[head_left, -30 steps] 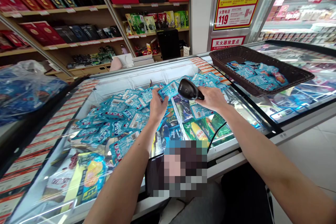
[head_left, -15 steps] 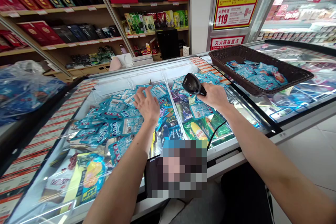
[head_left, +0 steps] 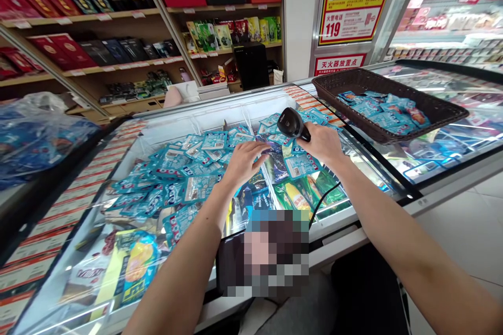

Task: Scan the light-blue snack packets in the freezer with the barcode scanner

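In the head view my right hand (head_left: 323, 142) is wrapped round the handle of a black barcode scanner (head_left: 290, 122), its head tilted to the left above the freezer. A black cable (head_left: 323, 200) trails from below that hand. My left hand (head_left: 244, 162) hovers over the white divider, fingers stretched out to the right and thumb apart, holding nothing that I can see. Beneath it and to its left lie many blue ice-cream packets (head_left: 198, 187) in a loose pile. Green corn-picture packets (head_left: 295, 194) lie in the right compartment, below the scanner.
A brown wicker basket (head_left: 448, 107) with several blue packets stands on the freezer's right part. A clear plastic bag (head_left: 43, 133) of blue packs sits at the left. Price labels (head_left: 74, 199) line the freezer's left edge. A dark screen with a blurred patch (head_left: 231, 264) is at the near edge.
My left hand has moved right, from above the blue packets to the divider, its fingers now pointing right. A blue packet shows where it was. The scanner has shifted slightly right.
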